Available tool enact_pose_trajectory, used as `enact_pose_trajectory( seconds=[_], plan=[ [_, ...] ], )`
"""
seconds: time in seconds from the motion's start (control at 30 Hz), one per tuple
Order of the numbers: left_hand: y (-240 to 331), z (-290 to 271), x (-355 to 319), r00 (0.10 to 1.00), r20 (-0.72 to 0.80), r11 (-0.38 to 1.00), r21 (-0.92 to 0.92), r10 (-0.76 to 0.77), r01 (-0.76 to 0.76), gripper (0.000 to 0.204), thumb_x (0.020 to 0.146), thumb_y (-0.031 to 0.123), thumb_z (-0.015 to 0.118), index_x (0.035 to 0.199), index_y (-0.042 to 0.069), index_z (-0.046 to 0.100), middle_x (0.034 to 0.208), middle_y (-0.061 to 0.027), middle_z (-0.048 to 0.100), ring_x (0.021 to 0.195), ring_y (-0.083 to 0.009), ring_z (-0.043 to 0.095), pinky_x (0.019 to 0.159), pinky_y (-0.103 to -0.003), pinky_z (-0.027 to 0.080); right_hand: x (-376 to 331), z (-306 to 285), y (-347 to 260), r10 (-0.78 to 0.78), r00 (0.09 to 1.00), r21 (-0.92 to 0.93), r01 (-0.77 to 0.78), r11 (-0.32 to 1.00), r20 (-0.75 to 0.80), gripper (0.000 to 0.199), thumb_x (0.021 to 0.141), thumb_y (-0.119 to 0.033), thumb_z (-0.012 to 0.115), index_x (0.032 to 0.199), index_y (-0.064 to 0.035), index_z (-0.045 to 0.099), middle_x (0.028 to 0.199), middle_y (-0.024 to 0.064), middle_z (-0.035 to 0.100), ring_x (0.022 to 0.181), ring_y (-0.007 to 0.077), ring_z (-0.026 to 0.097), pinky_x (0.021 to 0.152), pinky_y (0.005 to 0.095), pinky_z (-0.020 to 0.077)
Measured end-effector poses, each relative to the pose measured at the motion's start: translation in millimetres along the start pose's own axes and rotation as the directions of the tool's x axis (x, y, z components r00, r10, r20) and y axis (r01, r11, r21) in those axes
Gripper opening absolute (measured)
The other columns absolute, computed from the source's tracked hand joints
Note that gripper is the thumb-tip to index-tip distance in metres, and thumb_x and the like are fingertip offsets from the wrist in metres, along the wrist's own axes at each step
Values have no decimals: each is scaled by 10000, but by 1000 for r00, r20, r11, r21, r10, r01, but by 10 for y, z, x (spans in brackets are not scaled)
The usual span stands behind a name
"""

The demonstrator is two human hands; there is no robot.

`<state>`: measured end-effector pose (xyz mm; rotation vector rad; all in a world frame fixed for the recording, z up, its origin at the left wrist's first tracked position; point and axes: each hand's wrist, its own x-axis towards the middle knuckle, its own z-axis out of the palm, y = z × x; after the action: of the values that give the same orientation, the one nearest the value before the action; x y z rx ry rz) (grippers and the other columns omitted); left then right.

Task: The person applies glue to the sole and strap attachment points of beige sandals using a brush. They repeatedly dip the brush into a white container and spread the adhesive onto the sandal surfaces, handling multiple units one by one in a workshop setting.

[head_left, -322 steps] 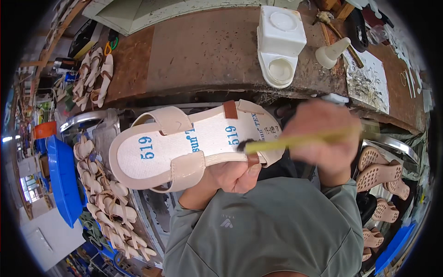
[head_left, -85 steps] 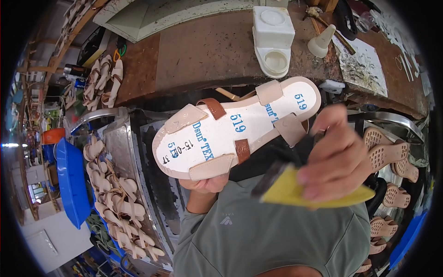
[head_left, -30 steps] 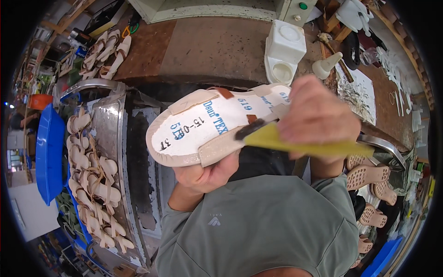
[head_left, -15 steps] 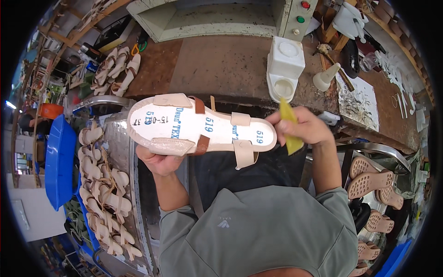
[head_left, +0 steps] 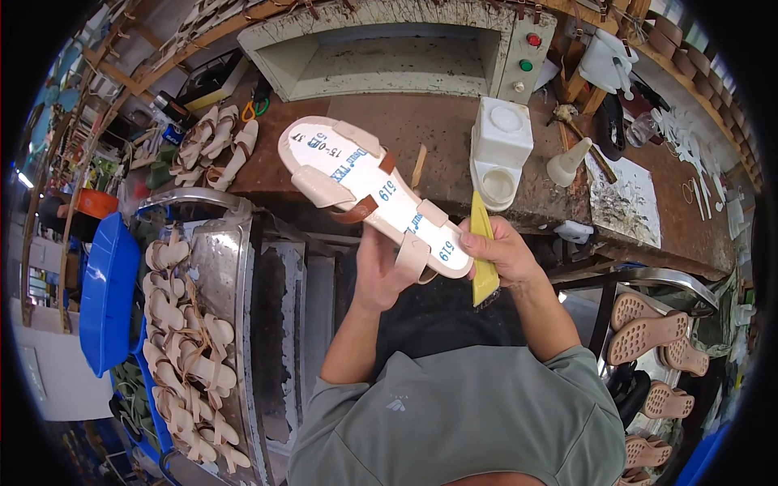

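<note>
A sandal upper with a white insole board [head_left: 397,202], beige straps and brown tabs lies tilted over the bench's front edge, its wide end up and to the left. Beneath its middle and narrow end, my left hand [head_left: 377,271] grips it; some of those fingers are hidden behind it. My right hand [head_left: 512,253] pinches a flat yellow brush [head_left: 483,271], whose dark bristles point down toward me. That hand's thumb is also at the sandal's narrow end. Just beyond the brush stands a white glue dispenser [head_left: 502,138] with a round cup at its front.
A pale metal cabinet [head_left: 292,65] stands at the bench's back. A cone-shaped nozzle [head_left: 570,164] and a stained sheet [head_left: 628,198] are on the right. Beige sandals [head_left: 190,356] pile up at left beside a blue tub [head_left: 109,292]. Tan soles [head_left: 647,328] are racked at right.
The sandal has swung from level to slanted, its wide end now farther away. My left hand has moved from its wide end toward the narrow one. The brush has shifted slightly left and toward me.
</note>
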<state>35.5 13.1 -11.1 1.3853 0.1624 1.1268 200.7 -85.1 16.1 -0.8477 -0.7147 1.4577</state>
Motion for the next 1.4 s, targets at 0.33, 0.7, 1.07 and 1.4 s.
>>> enact_pose_trajectory(
  seconds=[0.33,0.7,1.07,1.4],
  plan=[
    [-196,105,-31,992,-33,987,-104,-125,121,399,864,292,562,1051,-55,498,1006,-114,568,955,-159,537,850,-289,418,95,-137,215,108,994,212,-100,972,-25,214,885,-236,587,839,-29,617,622,21,591,505,59,537,449,179,413],
    [-537,-121,31,889,-260,926,-119,-377,358,244,868,211,481,820,-23,530,817,-74,588,723,-83,501,659,-203,389,68,-1267,-82,-499,716,-639,97,763,-488,176,833,-113,640,943,24,648,811,64,640,686,91,570,602,223,458],
    [-741,-5,85,836,-190,854,-201,-515,481,245,830,218,501,729,-5,501,720,-43,554,637,-65,450,574,-196,347,235,-1332,70,-466,747,-766,-88,637,-474,149,818,-118,660,901,6,662,713,43,627,608,75,551,540,231,448],
    [-391,182,137,874,-10,854,-217,-486,473,297,825,214,516,763,-72,567,739,-104,608,612,-106,525,529,-241,391,36,-844,-253,-416,728,-477,138,868,-545,137,812,-80,649,865,47,646,710,66,643,560,105,562,510,225,448]
  ],
)
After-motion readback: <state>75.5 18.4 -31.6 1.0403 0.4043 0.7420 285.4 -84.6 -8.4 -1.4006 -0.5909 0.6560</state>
